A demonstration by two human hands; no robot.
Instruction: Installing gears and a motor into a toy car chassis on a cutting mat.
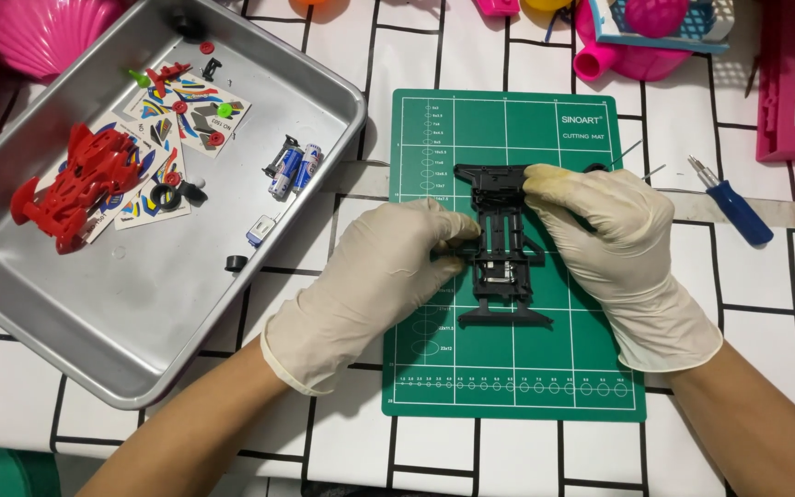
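Chassis [502, 244] work sits at the middle of the frame: the black plastic toy-car frame lies lengthwise on the green cutting mat [591, 368], and both of my gloved hands are on it. My left hand [370, 285] pinches its left side rail near the middle, fingertips closed on the edge. My right hand [614, 248] curls over the upper right end, fingers bent around that corner and pressing it down to the mat. I judge this piece to be light and fairly stiff, yet thin in its ribs and open in the centre, so it could flex or snap if I squeezed across the gaps. The solid side rails and the wider end bars look like the safest places to grip. My gloves may slide a little on smooth plastic. In the upper left of the frame, a metal tray [140, 350] holds a red car body [80, 184], sticker sheets [195, 110], two batteries [294, 168] and small loose parts. A blue-handled screwdriver [733, 204] lies to the right of the mat.
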